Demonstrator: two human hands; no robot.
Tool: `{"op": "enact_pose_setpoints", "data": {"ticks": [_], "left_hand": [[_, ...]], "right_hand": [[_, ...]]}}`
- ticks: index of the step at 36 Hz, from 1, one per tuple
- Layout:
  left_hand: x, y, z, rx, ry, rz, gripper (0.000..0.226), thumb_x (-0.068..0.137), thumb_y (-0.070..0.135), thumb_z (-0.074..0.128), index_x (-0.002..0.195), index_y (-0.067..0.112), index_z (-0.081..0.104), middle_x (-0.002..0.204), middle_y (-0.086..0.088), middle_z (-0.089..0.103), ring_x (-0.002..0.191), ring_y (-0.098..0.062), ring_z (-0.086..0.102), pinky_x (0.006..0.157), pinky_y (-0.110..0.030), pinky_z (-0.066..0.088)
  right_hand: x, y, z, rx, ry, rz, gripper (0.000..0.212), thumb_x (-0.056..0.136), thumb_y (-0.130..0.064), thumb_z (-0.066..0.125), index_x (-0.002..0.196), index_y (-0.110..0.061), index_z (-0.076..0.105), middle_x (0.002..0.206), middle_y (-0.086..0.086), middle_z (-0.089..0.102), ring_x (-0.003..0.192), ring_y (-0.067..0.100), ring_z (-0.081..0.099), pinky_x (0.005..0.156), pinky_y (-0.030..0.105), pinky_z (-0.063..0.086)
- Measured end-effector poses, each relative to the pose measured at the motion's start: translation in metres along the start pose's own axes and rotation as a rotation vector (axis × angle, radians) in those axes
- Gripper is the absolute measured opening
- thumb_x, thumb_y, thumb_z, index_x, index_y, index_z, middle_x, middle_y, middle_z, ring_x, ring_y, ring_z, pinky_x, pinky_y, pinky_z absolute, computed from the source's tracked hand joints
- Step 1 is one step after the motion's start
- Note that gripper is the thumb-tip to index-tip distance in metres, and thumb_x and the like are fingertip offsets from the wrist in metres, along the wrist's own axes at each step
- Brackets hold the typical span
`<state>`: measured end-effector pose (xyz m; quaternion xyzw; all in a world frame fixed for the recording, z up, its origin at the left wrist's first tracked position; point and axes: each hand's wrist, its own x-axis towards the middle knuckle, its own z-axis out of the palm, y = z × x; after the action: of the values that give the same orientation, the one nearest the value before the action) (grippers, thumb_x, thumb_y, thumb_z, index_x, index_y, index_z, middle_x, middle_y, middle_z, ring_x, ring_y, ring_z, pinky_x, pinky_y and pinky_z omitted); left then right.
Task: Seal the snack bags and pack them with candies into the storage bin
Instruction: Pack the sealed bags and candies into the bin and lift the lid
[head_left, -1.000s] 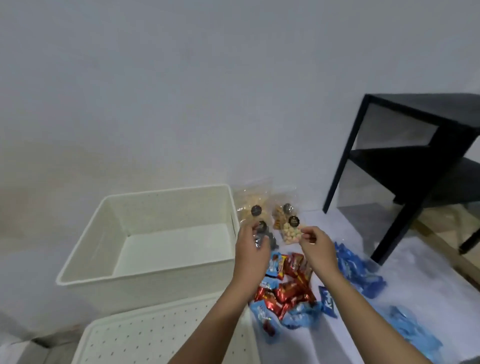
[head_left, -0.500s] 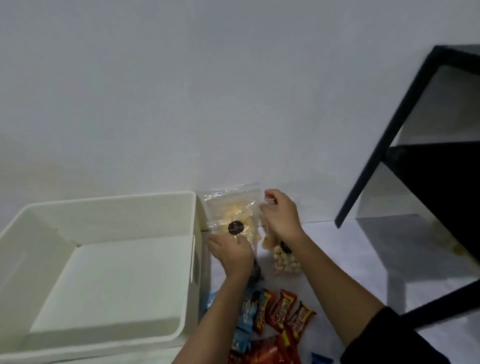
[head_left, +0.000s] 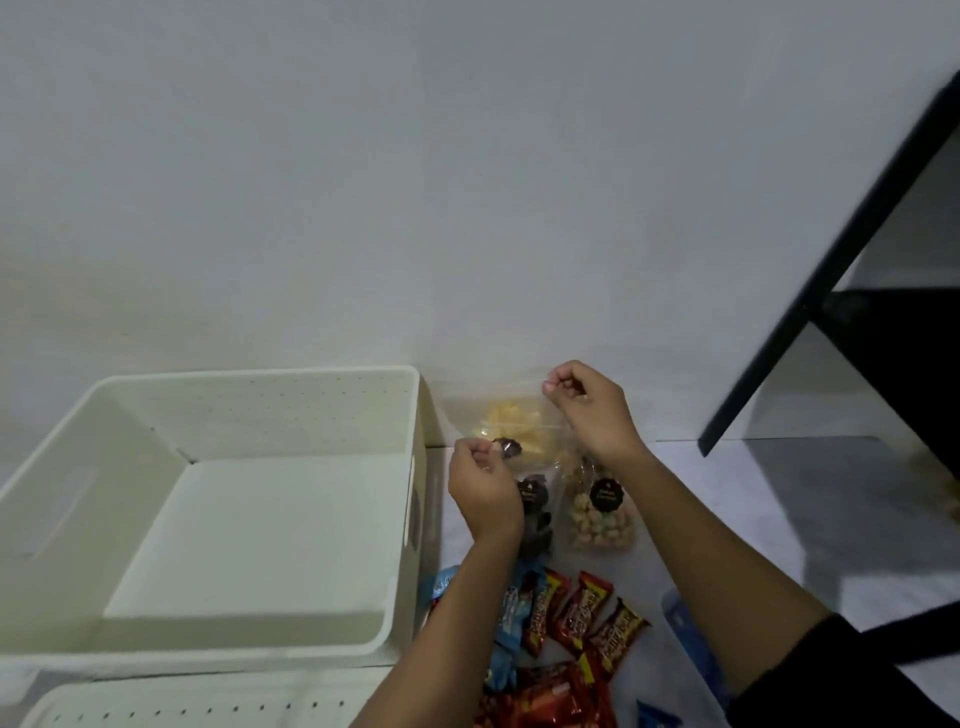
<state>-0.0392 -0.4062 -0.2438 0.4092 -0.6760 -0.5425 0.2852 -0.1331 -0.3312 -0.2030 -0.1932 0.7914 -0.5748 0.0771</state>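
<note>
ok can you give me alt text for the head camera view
Two bare hands, left hand and right hand, pinch opposite ends of a clear snack bag of yellow chips, beside an empty white bin. Two more snack bags and red and blue candies lie nearby.

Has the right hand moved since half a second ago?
Yes. The right hand has shifted right along the clear snack bag's top edge, farther from the white bin's corner.

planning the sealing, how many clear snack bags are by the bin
3: yellow chips bag held in both hands, dark snack bag behind the left wrist, round puffs bag beside it. More may be hidden.
</note>
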Motion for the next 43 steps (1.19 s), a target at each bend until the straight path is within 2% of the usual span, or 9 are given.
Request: {"op": "enact_pose_setpoints", "data": {"ticks": [3, 9, 12, 14, 19, 25, 31, 37, 43], "left_hand": [[-0.010, 0.022, -0.005, -0.027, -0.122, 0.018, 0.010, 0.094, 0.007, 0.050, 0.084, 0.010, 0.050, 0.073, 0.005, 0.050, 0.067, -0.007, 0.047, 0.056, -0.008, 0.037], [-0.025, 0.076, -0.032, -0.130, -0.298, 0.203, 0.015, 0.096, 0.010, 0.046, 0.088, 0.022, 0.047, 0.078, 0.003, 0.054, 0.072, -0.010, 0.054, 0.067, -0.021, 0.046], [-0.020, 0.107, -0.057, -0.156, -0.306, 0.299, 0.020, 0.092, 0.005, 0.049, 0.097, 0.024, 0.049, 0.076, 0.008, 0.058, 0.070, -0.002, 0.056, 0.061, -0.010, 0.043], [-0.013, 0.126, -0.079, -0.180, -0.310, 0.344, 0.022, 0.089, 0.002, 0.054, 0.093, 0.024, 0.051, 0.074, 0.004, 0.058, 0.069, -0.007, 0.057, 0.058, -0.007, 0.040], [0.007, 0.150, -0.146, -0.271, -0.341, 0.372, 0.024, 0.087, 0.001, 0.057, 0.080, 0.024, 0.052, 0.082, 0.001, 0.061, 0.070, -0.018, 0.062, 0.070, -0.026, 0.049], [0.044, 0.147, -0.232, -0.210, -0.425, 0.425, 0.016, 0.086, 0.001, 0.060, 0.080, 0.015, 0.058, 0.075, -0.005, 0.065, 0.066, -0.015, 0.065, 0.075, -0.033, 0.053], [0.081, 0.120, -0.294, -0.116, -0.455, 0.426, 0.007, 0.083, 0.007, 0.068, 0.080, 0.010, 0.062, 0.077, -0.009, 0.067, 0.072, -0.017, 0.067, 0.077, -0.031, 0.055], [0.101, 0.075, -0.308, -0.061, -0.449, 0.371, 0.013, 0.085, 0.005, 0.063, 0.080, 0.017, 0.060, 0.072, -0.003, 0.063, 0.070, -0.016, 0.064, 0.081, -0.038, 0.053], [0.102, 0.031, -0.285, -0.076, -0.448, 0.296, 0.014, 0.089, 0.007, 0.058, 0.088, 0.020, 0.059, 0.077, -0.003, 0.060, 0.072, -0.018, 0.065, 0.075, -0.033, 0.053]], "right_hand": [[-0.009, -0.019, -0.014, -0.040, -0.027, -0.050, 0.010, 0.091, -0.011, 0.059, 0.081, -0.014, 0.058, 0.082, -0.003, 0.057, 0.077, 0.009, 0.051, 0.068, 0.009, 0.039], [-0.019, -0.082, -0.047, -0.027, 0.073, -0.165, 0.018, 0.090, -0.009, 0.058, 0.079, -0.023, 0.053, 0.085, -0.001, 0.067, 0.081, 0.001, 0.057, 0.074, 0.016, 0.043], [-0.025, -0.119, -0.054, -0.015, 0.143, -0.248, 0.023, 0.089, -0.006, 0.058, 0.080, -0.027, 0.054, 0.081, -0.003, 0.066, 0.076, -0.005, 0.057, 0.074, 0.024, 0.047], [-0.028, -0.145, -0.053, -0.013, 0.178, -0.295, 0.021, 0.089, -0.004, 0.058, 0.086, -0.025, 0.059, 0.078, -0.008, 0.063, 0.075, -0.004, 0.058, 0.075, 0.027, 0.049], [-0.040, -0.199, -0.028, -0.063, 0.210, -0.357, 0.021, 0.088, -0.004, 0.058, 0.085, -0.024, 0.065, 0.073, -0.012, 0.063, 0.069, -0.005, 0.058, 0.075, 0.030, 0.051], [-0.058, -0.242, 0.030, -0.047, 0.189, -0.321, 0.018, 0.085, -0.013, 0.066, 0.073, -0.025, 0.062, 0.076, -0.003, 0.064, 0.076, 0.018, 0.063, 0.074, 0.038, 0.055], [-0.066, -0.242, 0.095, -0.080, 0.123, -0.271, 0.010, 0.084, -0.017, 0.068, 0.077, -0.017, 0.061, 0.078, 0.003, 0.065, 0.081, 0.029, 0.067, 0.072, 0.040, 0.057], [-0.070, -0.201, 0.134, -0.156, 0.057, -0.196, 0.013, 0.087, -0.010, 0.063, 0.077, -0.017, 0.058, 0.076, 0.001, 0.061, 0.067, 0.019, 0.067, 0.073, 0.043, 0.058], [-0.061, -0.154, 0.149, -0.244, -0.027, -0.143, 0.015, 0.089, -0.009, 0.058, 0.086, -0.020, 0.066, 0.076, 0.002, 0.062, 0.064, 0.016, 0.067, 0.074, 0.039, 0.058]]}}
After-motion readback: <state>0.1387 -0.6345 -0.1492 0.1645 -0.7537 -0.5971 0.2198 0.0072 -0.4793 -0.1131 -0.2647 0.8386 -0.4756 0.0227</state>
